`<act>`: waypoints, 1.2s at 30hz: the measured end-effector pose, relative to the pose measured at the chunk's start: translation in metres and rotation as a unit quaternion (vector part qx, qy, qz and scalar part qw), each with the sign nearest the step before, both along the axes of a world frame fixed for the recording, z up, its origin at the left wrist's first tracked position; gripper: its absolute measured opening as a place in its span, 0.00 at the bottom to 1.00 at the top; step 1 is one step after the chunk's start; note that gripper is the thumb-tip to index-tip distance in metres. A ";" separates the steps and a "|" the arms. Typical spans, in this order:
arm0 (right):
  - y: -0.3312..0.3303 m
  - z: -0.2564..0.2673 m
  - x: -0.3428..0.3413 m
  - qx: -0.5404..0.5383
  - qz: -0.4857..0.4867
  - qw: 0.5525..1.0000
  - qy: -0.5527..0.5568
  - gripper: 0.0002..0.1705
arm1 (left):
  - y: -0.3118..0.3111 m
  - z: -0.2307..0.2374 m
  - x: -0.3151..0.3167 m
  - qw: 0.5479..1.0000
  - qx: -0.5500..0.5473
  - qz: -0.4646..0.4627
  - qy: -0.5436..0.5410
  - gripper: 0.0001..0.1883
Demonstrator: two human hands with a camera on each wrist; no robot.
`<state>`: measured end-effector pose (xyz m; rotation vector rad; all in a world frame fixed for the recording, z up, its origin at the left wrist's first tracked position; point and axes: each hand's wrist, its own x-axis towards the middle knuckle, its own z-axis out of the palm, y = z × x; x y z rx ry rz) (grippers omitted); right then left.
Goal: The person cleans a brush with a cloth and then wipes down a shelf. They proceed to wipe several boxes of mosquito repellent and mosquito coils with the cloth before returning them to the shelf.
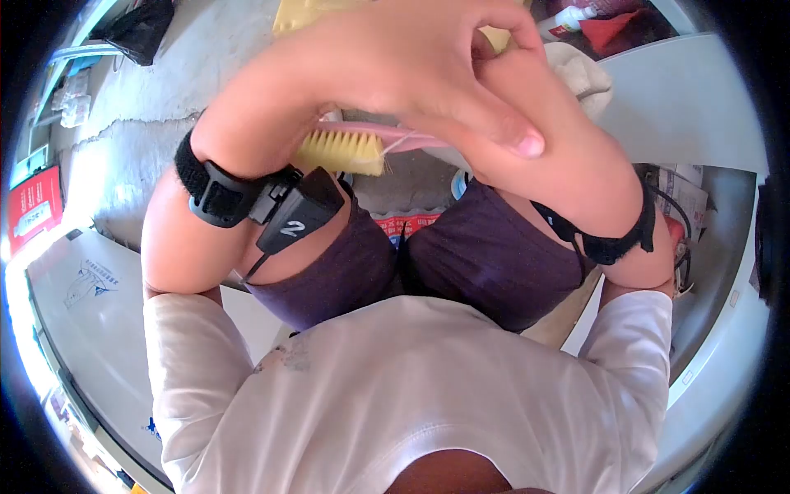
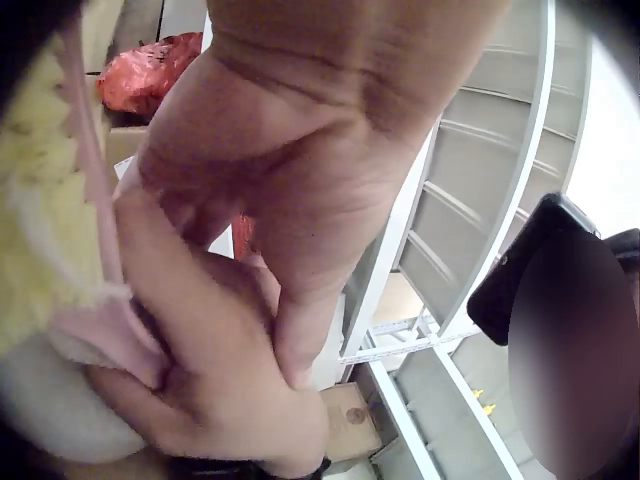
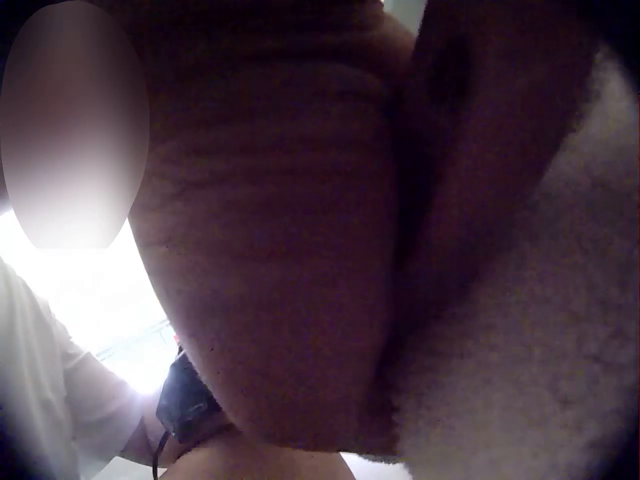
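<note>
My left hand (image 1: 420,62) reaches across over my right wrist, its thumb lying along the near side and its fingers bent over the far side. Beneath it, my right hand (image 2: 205,345) is mostly hidden in the head view. The left wrist view shows its fingers curled round the pink handle of a scrubbing brush (image 1: 341,152). The brush's yellow bristles point toward my lap. A whitish fuzzy thing (image 1: 583,78) pokes out beyond my right forearm and fills the right side of the right wrist view; I cannot tell its kind.
Black straps with wrist cameras (image 1: 288,214) sit on both forearms. A white appliance-like surface (image 1: 683,99) stands at the right, a white panel (image 1: 99,280) at the left. Concrete floor (image 1: 206,66) lies ahead, with a white bottle (image 1: 568,20) at the far right.
</note>
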<state>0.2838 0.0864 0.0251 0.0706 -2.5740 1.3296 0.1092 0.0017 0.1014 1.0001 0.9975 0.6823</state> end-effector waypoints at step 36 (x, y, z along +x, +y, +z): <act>0.005 0.034 0.016 0.022 -0.066 0.987 -0.145 0.15 | -0.002 -0.042 0.029 0.969 0.235 0.019 0.068 0.33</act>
